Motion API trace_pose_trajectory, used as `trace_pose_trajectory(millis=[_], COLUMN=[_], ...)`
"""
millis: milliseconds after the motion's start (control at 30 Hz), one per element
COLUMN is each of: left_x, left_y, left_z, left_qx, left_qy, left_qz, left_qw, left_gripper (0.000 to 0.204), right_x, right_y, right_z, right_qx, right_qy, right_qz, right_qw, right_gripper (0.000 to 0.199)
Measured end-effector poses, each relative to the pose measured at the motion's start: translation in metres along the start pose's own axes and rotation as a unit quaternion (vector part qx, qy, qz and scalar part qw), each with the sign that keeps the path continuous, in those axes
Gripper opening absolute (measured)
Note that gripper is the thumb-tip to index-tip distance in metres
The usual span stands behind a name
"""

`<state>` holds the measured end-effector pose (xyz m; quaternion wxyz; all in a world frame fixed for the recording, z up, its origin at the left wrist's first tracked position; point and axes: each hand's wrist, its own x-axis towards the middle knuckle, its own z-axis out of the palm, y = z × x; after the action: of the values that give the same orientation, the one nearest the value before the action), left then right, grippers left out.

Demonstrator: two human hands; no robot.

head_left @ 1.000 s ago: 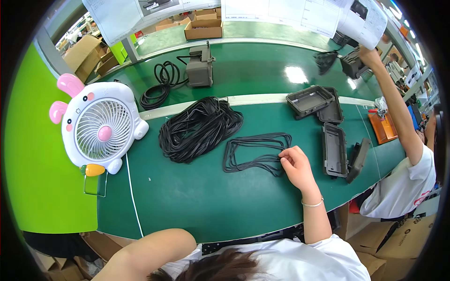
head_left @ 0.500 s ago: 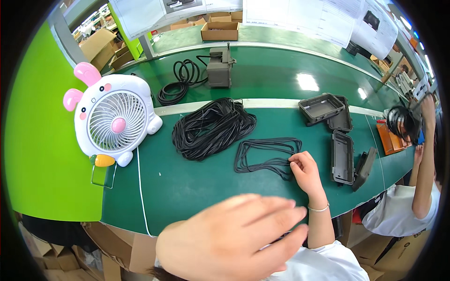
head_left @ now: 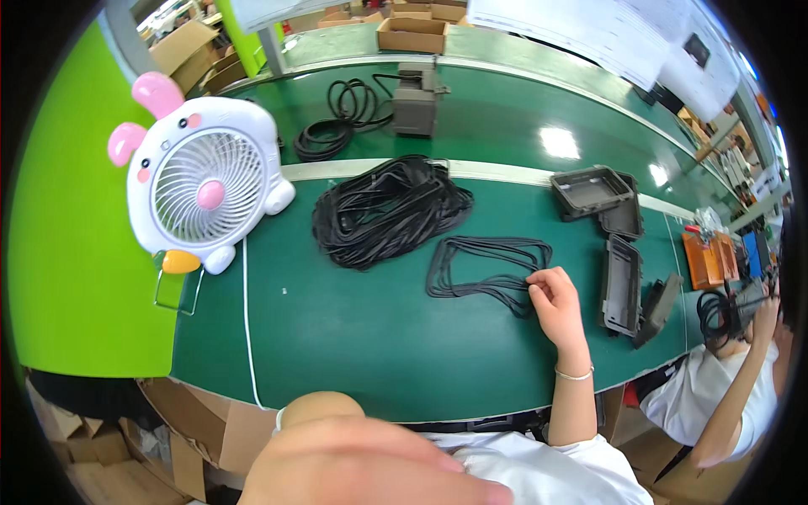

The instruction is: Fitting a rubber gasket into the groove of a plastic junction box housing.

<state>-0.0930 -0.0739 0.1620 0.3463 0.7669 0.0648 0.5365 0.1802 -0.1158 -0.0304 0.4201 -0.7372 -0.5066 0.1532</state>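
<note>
Gasket loops (head_left: 484, 265) flat on belt | right hand (head_left: 555, 303) pinching their right edge | left hand (head_left: 370, 463) blurred, grip unclear

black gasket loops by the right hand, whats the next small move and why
Probably pinch one loop and lift it clear. The right hand rests fingertips on the right edge of the flat black gasket loops, which overlap one another, and an open grey housing lies just beside it.

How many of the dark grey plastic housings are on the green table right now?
3, possibly 4. One open tray-shaped housing sits far right of the gasket pile, one overlaps behind it, one long housing lies right of the right hand, with a tilted piece leaning beside it.
</note>
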Motion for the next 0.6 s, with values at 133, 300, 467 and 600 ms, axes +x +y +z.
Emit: trace_pose_trajectory(millis=[133, 300, 467, 600], left_x=[0.005, -0.023, -0.046, -0.052], left_y=[-0.037, -0.030, -0.056, -0.072], left_z=[-0.040, -0.047, -0.037, -0.028], left_qx=[-0.140, -0.156, -0.218, -0.304], left_qy=[-0.179, -0.099, -0.068, -0.046], left_qz=[0.070, 0.012, -0.016, -0.029], left_qw=[0.971, 0.983, 0.973, 0.951], left_gripper=[0.018, 0.018, 0.017, 0.016], right_x=[0.004, 0.012, 0.010, 0.010], right_y=[0.004, 0.017, 0.036, -0.011], right_z=[0.019, -0.015, 0.010, 0.007], right_qx=[0.006, -0.059, -0.100, -0.022], right_qy=[-0.018, -0.039, -0.020, -0.027], right_qz=[-0.017, -0.022, -0.051, 0.021], right_qw=[1.000, 0.997, 0.993, 0.999], right_gripper=[0.006, 0.011, 0.011, 0.007])
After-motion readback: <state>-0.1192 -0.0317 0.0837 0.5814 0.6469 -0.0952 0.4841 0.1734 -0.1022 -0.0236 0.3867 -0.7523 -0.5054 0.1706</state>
